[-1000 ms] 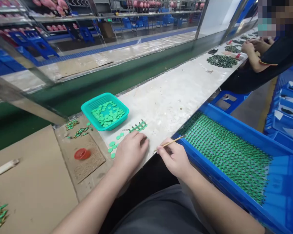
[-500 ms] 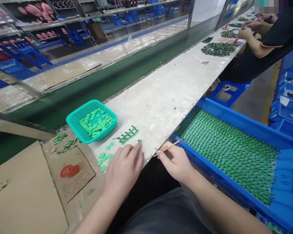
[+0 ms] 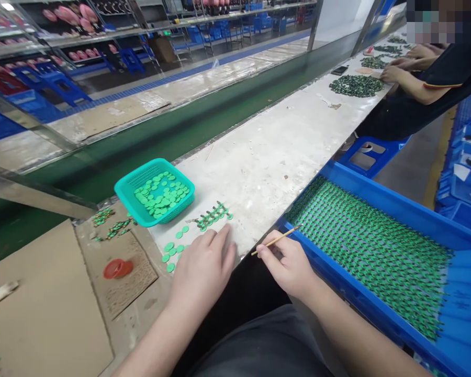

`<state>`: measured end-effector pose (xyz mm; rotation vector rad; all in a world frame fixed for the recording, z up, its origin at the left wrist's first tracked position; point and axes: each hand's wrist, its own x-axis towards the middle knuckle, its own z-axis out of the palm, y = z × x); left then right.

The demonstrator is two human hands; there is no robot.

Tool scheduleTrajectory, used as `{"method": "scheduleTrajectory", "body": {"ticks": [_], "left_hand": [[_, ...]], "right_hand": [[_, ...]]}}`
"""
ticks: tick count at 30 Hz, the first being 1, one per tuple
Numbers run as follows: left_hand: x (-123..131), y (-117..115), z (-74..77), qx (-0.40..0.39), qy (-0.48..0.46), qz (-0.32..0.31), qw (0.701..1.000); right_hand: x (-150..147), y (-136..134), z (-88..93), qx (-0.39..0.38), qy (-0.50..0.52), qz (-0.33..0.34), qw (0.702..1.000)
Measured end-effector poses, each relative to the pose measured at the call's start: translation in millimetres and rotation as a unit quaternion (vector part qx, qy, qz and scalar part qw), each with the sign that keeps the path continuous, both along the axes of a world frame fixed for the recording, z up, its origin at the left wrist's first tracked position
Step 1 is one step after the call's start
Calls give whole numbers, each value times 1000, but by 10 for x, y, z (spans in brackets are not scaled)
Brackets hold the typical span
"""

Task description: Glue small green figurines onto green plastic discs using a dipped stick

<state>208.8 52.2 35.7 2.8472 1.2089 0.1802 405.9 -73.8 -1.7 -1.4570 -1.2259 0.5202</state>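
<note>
My left hand (image 3: 204, 264) lies flat on the white bench top, fingers stretched out, just below a short row of small green pieces (image 3: 214, 215). Loose green discs (image 3: 174, 250) lie beside its thumb side. My right hand (image 3: 288, 267) is closed on a thin wooden stick (image 3: 277, 240), whose tip points toward the blue crate (image 3: 380, 309) packed with rows of green pieces. A teal basket (image 3: 135, 196) of green discs stands beyond my left hand.
A red lid (image 3: 118, 268) rests on a cardboard mat (image 3: 55, 314) at the left, with small green bits nearby. A green conveyor belt (image 3: 204, 123) runs behind the bench. Another person's hands (image 3: 392, 73) work at dark green piles (image 3: 356, 85) at the far right.
My left hand's fingers have flattened out and slid slightly back from the row of pieces. The stick in my right hand stays almost where it was. The view shifted a little.
</note>
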Motion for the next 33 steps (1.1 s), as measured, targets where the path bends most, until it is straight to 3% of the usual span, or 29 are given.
{"method": "scheduleTrajectory", "body": {"ticks": [4, 7, 11, 14, 18, 25, 33], "left_hand": [[-400, -71, 152, -37, 19, 43, 998], [-539, 208, 305, -40, 40, 134, 989], [-428, 666, 433, -69, 78, 198, 975], [-299, 780, 433, -97, 105, 195, 970], [-247, 722, 373, -97, 121, 185, 970], [-377, 610, 369, -95, 100, 149, 979], [-491, 633, 367, -117, 62, 176, 975]], "right_hand": [[-37, -39, 35, 6, 0, 1, 1000], [-122, -32, 77, 8, 2, 23, 1000], [-266, -31, 182, 15, -16, 55, 998], [-342, -71, 254, 21, -30, 67, 997], [-413, -139, 284, 25, -37, 69, 997], [-596, -163, 268, 26, -46, 93, 994], [-617, -257, 250, 15, -56, 104, 993]]}}
